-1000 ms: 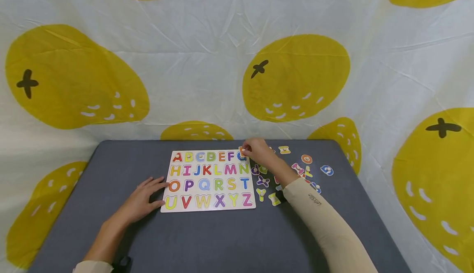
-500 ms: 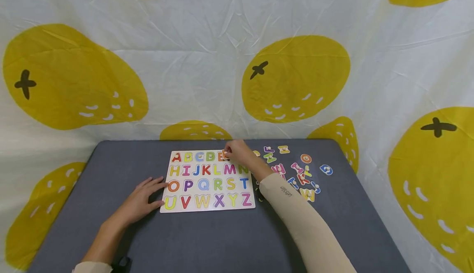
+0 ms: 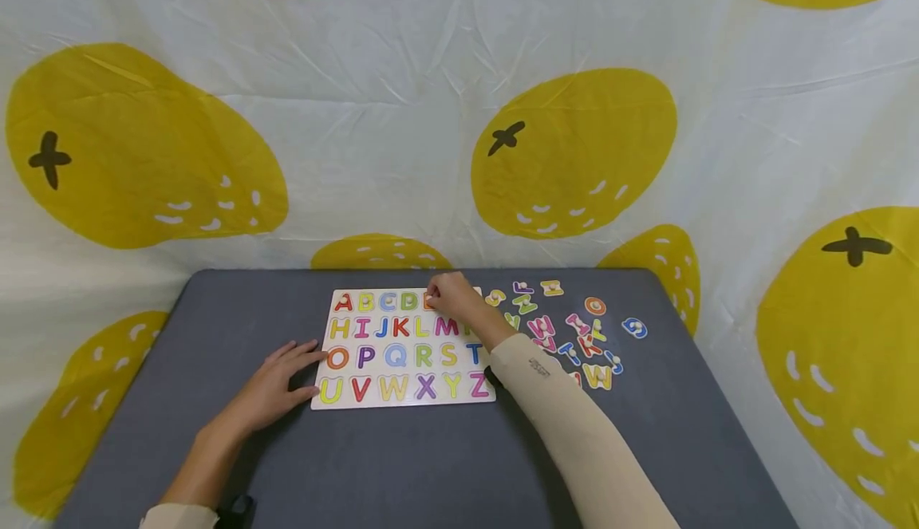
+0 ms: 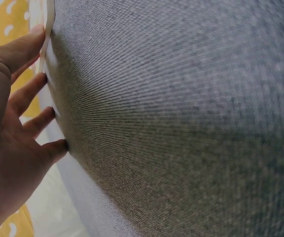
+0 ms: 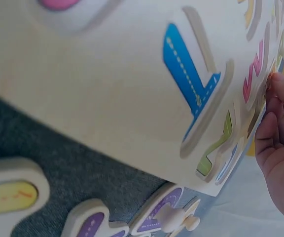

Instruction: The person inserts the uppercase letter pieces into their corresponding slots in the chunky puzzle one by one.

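Observation:
A pale wooden alphabet puzzle board [image 3: 431, 371] lies on the table. My right hand [image 3: 459, 305] is over its top row, thumb and fingertips pinching an orange letter piece [image 3: 428, 302] at the E slot; the hand hides most of it and the slots just to the right. In the right wrist view, the fingers [image 5: 276, 81] meet close over the board's far side. Knobbed letters A [image 3: 344, 302], B, C and D [image 3: 409, 301] sit in their slots. At the board's left edge, my left hand [image 3: 269, 389] rests with fingers spread, thumb and a fingertip against the rim.
Several loose knobbed letters are scattered right of the board, including an orange O [image 3: 594, 305], a yellow W [image 3: 597, 377] and a blue G [image 3: 635, 328]. My right forearm sleeve [image 3: 574, 425] covers some of them. A lemon-print curtain [image 3: 402, 114] hangs behind the grey table [image 3: 402, 465].
My right hand has carried the orange letter piece left along the top row, from the G slot to the E slot, and stays there. The left hand has not moved.

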The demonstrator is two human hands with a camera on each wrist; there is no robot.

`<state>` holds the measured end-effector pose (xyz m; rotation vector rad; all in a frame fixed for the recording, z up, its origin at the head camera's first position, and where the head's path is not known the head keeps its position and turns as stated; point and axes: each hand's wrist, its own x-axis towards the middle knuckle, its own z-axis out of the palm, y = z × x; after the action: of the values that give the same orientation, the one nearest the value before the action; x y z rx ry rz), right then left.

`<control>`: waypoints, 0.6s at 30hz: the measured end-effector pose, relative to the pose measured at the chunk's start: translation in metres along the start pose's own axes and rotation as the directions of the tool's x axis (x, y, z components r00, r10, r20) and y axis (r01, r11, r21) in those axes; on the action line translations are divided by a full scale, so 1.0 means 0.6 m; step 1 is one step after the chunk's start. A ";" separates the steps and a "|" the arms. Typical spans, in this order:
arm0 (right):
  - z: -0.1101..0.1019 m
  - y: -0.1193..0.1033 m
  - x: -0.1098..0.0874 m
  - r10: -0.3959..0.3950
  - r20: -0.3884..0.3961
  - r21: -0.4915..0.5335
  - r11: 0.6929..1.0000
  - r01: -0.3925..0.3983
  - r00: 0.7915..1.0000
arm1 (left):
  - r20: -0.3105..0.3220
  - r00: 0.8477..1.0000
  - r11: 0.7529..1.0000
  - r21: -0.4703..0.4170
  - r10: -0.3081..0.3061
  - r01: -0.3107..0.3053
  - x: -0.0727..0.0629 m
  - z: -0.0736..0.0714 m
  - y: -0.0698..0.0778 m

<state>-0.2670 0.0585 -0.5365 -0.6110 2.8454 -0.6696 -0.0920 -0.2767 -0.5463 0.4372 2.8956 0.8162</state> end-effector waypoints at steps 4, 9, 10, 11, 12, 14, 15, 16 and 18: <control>0.003 -0.005 0.002 0.005 -0.005 -0.024 1.000 -0.005 1.000 | 0.002 1.000 1.000 0.003 0.004 -0.004 0.002 -0.003 0.000; 0.005 -0.012 0.000 0.039 -0.015 -0.018 0.999 -0.040 0.999 | -0.002 1.000 1.000 0.003 0.005 -0.005 0.003 -0.002 -0.001; 0.006 -0.013 -0.001 0.045 -0.017 -0.014 0.999 -0.045 0.999 | -0.002 1.000 1.000 0.003 0.003 -0.003 0.003 -0.002 -0.001; 0.006 -0.013 -0.001 0.049 -0.015 -0.012 0.999 -0.049 0.999 | -0.003 1.000 1.000 0.003 0.004 -0.004 0.003 -0.002 -0.001; 0.005 -0.014 -0.003 0.053 -0.012 -0.007 0.999 -0.054 0.999 | -0.003 1.000 1.000 0.005 0.005 -0.005 0.003 -0.001 -0.001; 0.003 -0.014 -0.005 0.058 -0.008 -0.007 0.998 -0.058 0.998 | -0.006 1.000 1.000 0.006 0.006 -0.006 0.002 -0.001 -0.001; 0.002 -0.014 -0.006 0.059 -0.007 -0.007 0.998 -0.059 0.998 | -0.008 1.000 1.000 0.008 0.008 -0.008 0.002 -0.001 -0.001; -0.001 -0.014 -0.008 0.059 -0.005 -0.005 0.998 -0.059 0.998 | -0.009 1.000 1.000 0.009 0.010 -0.010 0.002 -0.001 -0.001; -0.008 -0.014 -0.011 0.058 0.002 0.011 0.998 -0.058 0.998 | -0.010 1.000 1.000 0.013 0.011 -0.011 0.002 -0.001 0.000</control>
<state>-0.2592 0.0565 -0.5282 -0.5247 2.8438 -0.6746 -0.0931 -0.2770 -0.5457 0.4526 2.9113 0.8043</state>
